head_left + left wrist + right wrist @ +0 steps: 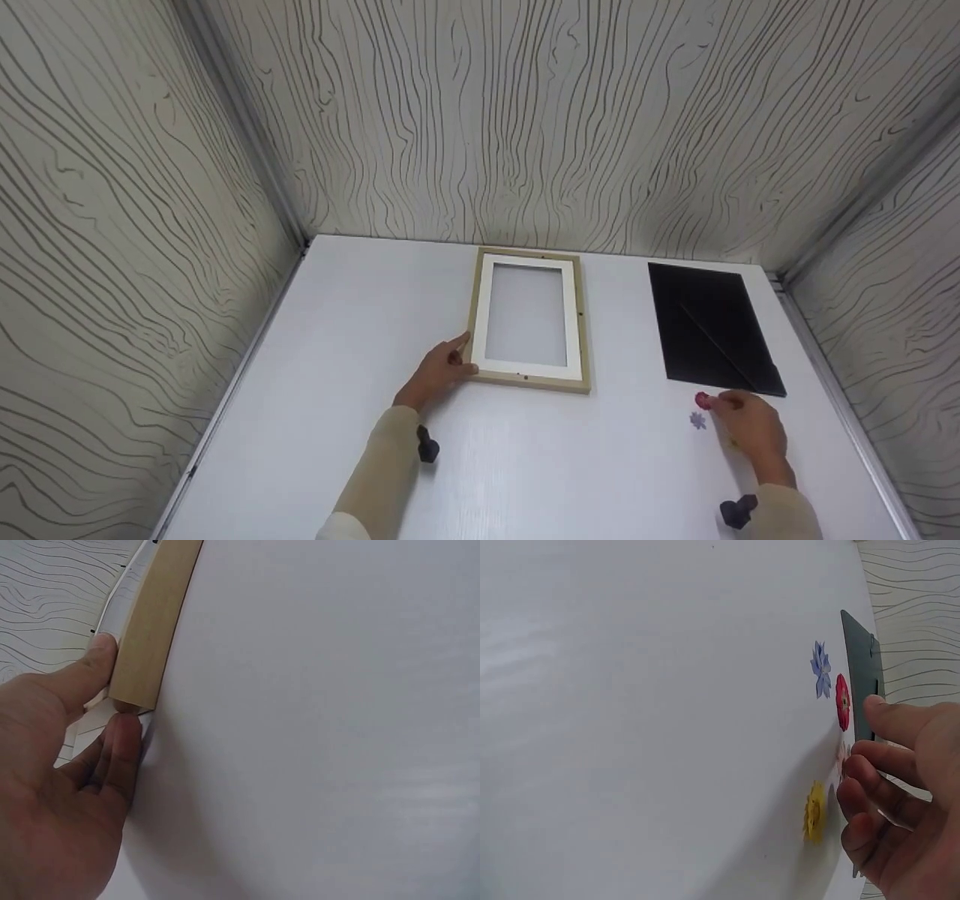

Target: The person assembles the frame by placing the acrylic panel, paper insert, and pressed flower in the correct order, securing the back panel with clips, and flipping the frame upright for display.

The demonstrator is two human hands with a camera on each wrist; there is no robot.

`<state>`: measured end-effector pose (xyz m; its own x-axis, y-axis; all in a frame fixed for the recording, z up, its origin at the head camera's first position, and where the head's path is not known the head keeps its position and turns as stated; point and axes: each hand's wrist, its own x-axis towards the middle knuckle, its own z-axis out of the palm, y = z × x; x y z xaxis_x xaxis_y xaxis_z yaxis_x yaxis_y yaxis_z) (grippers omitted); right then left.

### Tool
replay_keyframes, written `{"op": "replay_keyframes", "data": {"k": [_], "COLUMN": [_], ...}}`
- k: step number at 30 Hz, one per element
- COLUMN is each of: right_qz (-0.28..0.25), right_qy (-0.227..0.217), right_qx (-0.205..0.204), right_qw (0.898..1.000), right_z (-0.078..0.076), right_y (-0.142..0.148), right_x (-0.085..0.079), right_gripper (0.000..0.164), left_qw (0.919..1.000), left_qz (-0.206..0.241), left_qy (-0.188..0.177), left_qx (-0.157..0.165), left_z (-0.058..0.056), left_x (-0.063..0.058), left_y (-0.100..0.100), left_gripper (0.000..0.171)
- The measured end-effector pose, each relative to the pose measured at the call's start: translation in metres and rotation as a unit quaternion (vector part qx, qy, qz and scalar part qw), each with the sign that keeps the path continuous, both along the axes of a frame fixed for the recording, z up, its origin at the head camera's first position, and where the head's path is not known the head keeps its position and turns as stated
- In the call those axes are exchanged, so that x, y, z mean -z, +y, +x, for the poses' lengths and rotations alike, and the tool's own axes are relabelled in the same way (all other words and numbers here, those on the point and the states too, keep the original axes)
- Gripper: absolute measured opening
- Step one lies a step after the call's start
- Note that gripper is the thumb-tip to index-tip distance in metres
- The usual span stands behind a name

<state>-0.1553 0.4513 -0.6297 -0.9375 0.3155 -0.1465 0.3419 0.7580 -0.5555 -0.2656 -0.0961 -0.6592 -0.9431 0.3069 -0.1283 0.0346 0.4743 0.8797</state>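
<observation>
Frame (574,322), centre-far on white tabletop (555,465); L hand (438,373) has its grip closed on the near-left corner. R hand (752,430) at right, grip loose, thumb & index apart, by red flower (843,702). Step: prob. picking flowers; next move calls for light pinch. Pink flower (841,759) part-hidden behind fingertips; blue flower (821,670) & yellow flower (814,814) close, easily nudged; black board (720,315) just beyond.

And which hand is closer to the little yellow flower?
Right. The right hand is just beside the yellow flower; the left hand is much farther off, at the near left corner of the wooden frame.
</observation>
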Motion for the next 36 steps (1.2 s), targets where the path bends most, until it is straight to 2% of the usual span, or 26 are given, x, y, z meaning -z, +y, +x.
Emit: {"op": "replay_keyframes", "data": {"k": [7,15,22,29,36], "right_qz": [0.022,0.050,0.045,0.020,0.006], "right_qy": [0.021,0.051,0.053,0.046,0.044], "right_qx": [0.001,-0.007,-0.005,0.002,0.011], "right_qw": [1.000,0.997,0.998,0.999,0.999], "right_z": [-0.002,-0.003,-0.005,-0.007,-0.009], "right_y": [-0.006,-0.010,-0.009,-0.009,-0.010], "right_x": [0.006,0.010,0.011,0.012,0.011], "right_gripper": [0.060,0.039,0.033,0.030,0.035], "left_qw": [1.0000,0.9999,0.9997,0.9994,0.9990], "left_qz": [-0.006,-0.007,0.022,0.023,0.032], "left_qy": [-0.001,-0.006,-0.013,-0.024,-0.029], "left_qx": [-0.002,-0.009,-0.005,-0.010,-0.013], "left_z": [0.001,-0.002,-0.001,-0.002,-0.003], "left_x": [0.001,0.006,0.008,0.008,0.007], "left_y": [0.000,-0.001,-0.001,-0.001,-0.001], "left_gripper": [0.078,0.078,0.079,0.079,0.079]}}
